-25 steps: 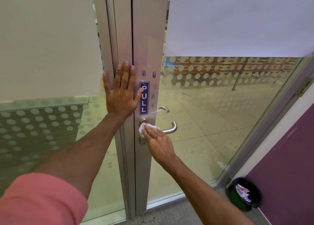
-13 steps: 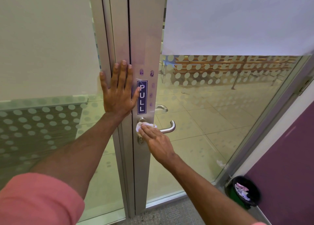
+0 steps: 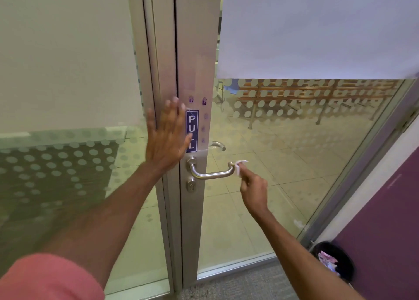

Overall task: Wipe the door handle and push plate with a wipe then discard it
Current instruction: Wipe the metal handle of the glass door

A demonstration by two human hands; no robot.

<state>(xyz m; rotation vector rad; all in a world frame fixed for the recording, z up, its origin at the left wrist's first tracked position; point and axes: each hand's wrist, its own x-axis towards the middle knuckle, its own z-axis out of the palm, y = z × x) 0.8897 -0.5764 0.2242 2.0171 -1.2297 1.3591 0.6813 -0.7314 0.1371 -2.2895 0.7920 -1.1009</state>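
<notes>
The wiping is under way and, as far as I can judge, about half done: the wipe (image 3: 238, 167) sits at the free end of the door handle (image 3: 210, 174), at roughly three o'clock from the round mount where the lever meets the metal door frame (image 3: 195, 209). The lever's bare length shows nothing that tells clean from unclean. The flat metal strip above the handle, which carries the PULL sign (image 3: 191, 130) and probably serves as the push plate, looks untouched by the wipe, so that part seems left to do. The throwing away is also left; a black bin (image 3: 335, 260) with crumpled paper in it stands on the floor at about five o'clock from the handle, well apart from it.

The right hand (image 3: 254, 186) reaches forward with the arm nearly straight, its fingertips pinching the small white wipe against the lever's upturned tip. The left hand (image 3: 166, 136) is held upright with fingers spread and palm toward the frame, at about ten o'clock from the handle (it is blurred, so whether the palm touches the metal or hovers just off it I cannot tell). Its thumb overlaps the sign's lower letters.
</notes>
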